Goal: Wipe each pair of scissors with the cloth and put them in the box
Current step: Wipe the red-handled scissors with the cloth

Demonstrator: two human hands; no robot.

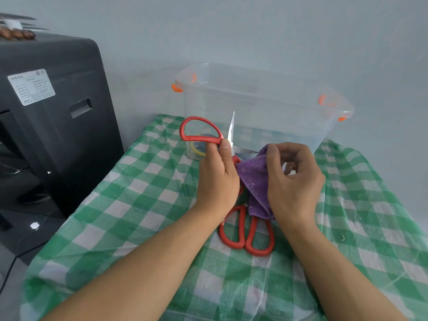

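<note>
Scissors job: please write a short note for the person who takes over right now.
Left hand grips the open red scissors by a handle, blades spread. Right hand pinches the purple cloth against one blade; wiping is in progress. A second red pair lies on the checked tablecloth, below the hands. The clear box stands behind; something yellow and dark shows through its wall, perhaps a finished pair. Left: finish this pair, box it, then wipe and box the other.

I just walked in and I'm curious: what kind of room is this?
Probably a home or small workroom, not a factory: a table under a green checked tablecloth, a clear plastic storage box against a plain wall, and a black appliance alongside.
</note>
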